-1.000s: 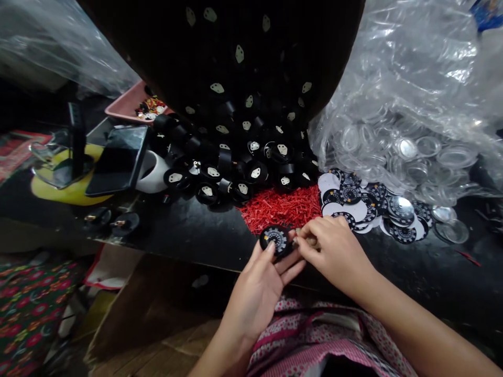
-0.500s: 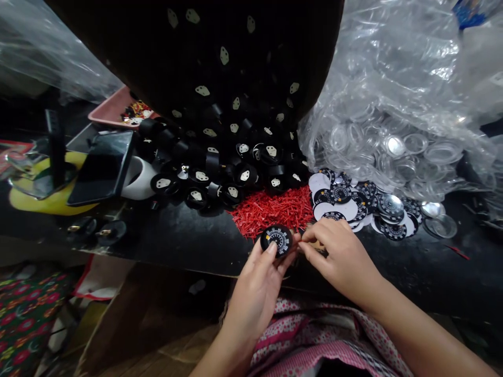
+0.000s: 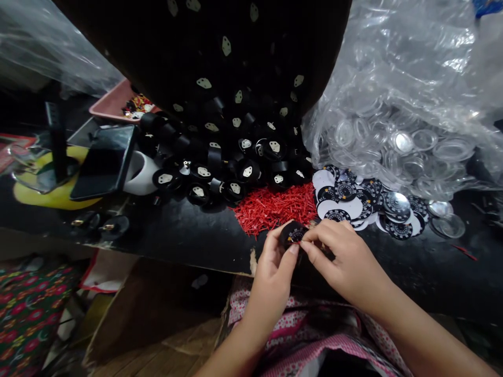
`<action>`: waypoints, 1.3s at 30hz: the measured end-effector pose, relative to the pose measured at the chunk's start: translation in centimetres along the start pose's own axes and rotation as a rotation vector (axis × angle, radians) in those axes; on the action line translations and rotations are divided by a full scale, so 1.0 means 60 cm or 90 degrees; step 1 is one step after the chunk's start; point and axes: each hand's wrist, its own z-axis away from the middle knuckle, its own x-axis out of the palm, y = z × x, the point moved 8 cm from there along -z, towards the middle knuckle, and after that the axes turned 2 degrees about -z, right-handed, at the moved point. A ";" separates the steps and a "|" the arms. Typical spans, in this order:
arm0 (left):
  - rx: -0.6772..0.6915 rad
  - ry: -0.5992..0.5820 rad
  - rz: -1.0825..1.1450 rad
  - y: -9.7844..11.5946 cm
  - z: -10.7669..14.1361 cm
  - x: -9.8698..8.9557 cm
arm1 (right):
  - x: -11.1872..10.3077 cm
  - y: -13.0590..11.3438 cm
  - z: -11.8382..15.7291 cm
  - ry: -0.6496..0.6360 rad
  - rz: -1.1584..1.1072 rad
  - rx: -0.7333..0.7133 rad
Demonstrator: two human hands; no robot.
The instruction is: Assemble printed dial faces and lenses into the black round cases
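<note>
My left hand is closed around a small black round gauge with a numbered dial face, tilted toward my right hand. My right hand pinches at the dial's edge, where a thin red needle shows by the fingertips. Just beyond the hands lies a heap of red needles. Right of that heap, printed dial discs are piled, some with their white backs up. Behind the red heap sit many black gauge cases with pale plates inside.
A large dark container lies tipped at the back, more cases inside. Clear round covers fill a plastic bag at right. A phone, a white ring-shaped object, two gauge parts and a pink tray are at left.
My left hand has tipped the gauge and brought it right, so the dial faces my right hand. My right fingers have come onto the dial with the red needle.
</note>
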 end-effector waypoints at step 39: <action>-0.108 0.051 -0.027 -0.050 -0.001 -0.017 | 0.001 -0.022 -0.011 0.080 0.181 -0.103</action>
